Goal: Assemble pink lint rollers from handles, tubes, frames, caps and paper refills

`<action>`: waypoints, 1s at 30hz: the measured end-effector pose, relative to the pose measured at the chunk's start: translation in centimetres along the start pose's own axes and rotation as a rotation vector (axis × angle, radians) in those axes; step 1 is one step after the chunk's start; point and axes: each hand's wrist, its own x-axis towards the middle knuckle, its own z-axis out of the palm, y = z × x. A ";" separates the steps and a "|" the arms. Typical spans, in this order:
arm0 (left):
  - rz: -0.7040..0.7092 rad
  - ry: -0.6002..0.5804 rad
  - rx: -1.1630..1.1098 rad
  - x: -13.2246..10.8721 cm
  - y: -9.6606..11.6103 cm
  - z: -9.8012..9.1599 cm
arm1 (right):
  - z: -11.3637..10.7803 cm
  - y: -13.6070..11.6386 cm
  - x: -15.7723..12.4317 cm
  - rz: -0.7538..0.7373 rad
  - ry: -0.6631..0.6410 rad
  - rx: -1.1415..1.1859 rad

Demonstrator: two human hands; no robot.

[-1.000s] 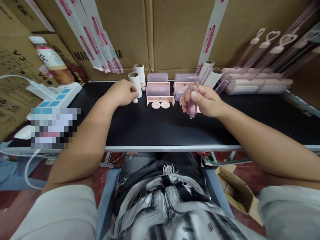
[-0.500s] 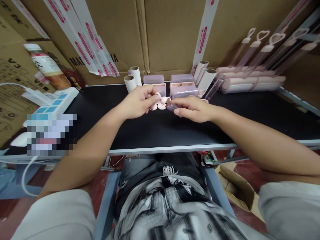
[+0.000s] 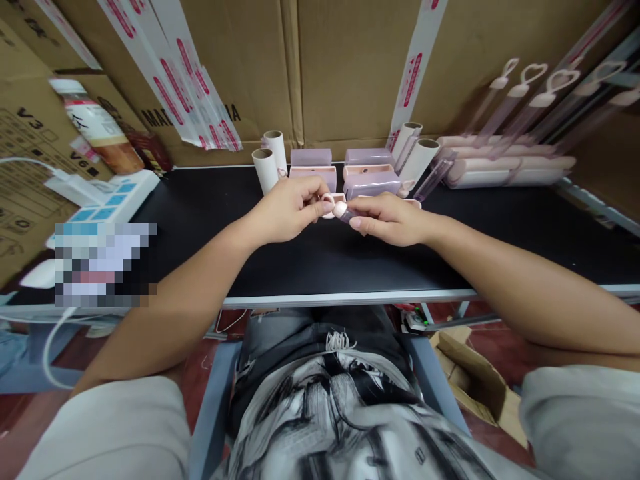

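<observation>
My two hands meet over the middle of the black table. My left hand pinches a small pink ring-shaped cap between thumb and fingers. My right hand is closed around a clear purple tube, whose rounded pink end points left and touches the cap. Just behind the hands stand pink and purple plastic boxes and two white cardboard tubes.
More white tubes and long pink rolls lie at the back right, with heart-topped pink sticks leaning on cardboard boxes. A power strip and a bottle sit at the left. An open carton lies on the floor.
My left hand left the white tube, picked up a small pink cap and came to the centre. My right hand turned the purple tube sideways and brought its end against the cap.
</observation>
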 end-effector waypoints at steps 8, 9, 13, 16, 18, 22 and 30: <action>0.041 0.045 0.099 0.0 0.0 0.2 | 0.0 0.2 0.0 0.025 -0.016 0.021; 0.055 0.053 0.106 0.0 0.0 0.2 | 0.0 0.2 -0.1 0.026 -0.016 0.027; 0.059 0.069 0.117 0.0 0.0 0.0 | -0.1 0.3 -0.2 0.026 0.008 0.030; 0.023 0.045 0.101 0.0 -0.2 0.0 | -0.1 0.3 -0.3 0.025 0.010 0.041; 0.010 0.026 0.076 0.0 -0.3 0.2 | -0.1 0.2 -0.2 0.022 0.003 0.046; 0.016 0.012 0.021 0.0 -0.5 0.4 | -0.2 0.1 -0.2 0.036 0.007 0.060; 0.075 0.017 -0.011 0.0 -0.6 0.6 | -0.1 0.3 -0.2 0.002 0.004 0.020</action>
